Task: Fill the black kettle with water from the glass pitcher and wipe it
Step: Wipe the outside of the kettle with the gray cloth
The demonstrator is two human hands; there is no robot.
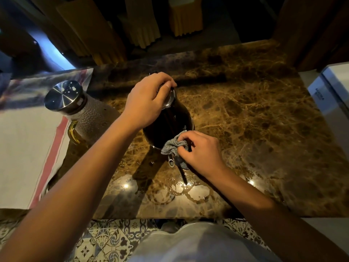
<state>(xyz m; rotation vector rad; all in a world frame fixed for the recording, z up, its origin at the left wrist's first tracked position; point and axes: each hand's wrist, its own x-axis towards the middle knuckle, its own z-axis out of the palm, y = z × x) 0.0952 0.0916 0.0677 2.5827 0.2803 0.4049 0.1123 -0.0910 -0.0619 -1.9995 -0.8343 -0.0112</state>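
Seen from my head camera, the brown marble counter [255, 114] fills the view, with wet rings glinting on its near edge. At left stands the glass pitcher [88, 118], steel lid on, just beside my left forearm and apart from the work. At centre sits the black kettle [168, 121], directly ahead of me, its long axis running top-away, base-toward me, the spout [171, 162] pointing back at my body. My left hand [146, 102] is cupped over the kettle's top, fingers curled down on the lid to steady it. My right hand [198, 150], the nearer of the two, pinches a bunched grey cloth [174, 146] against the kettle's lower near side, just above the spout. I judge the filling done and the wiping under way; the next stroke should run along that axis, up from the base.
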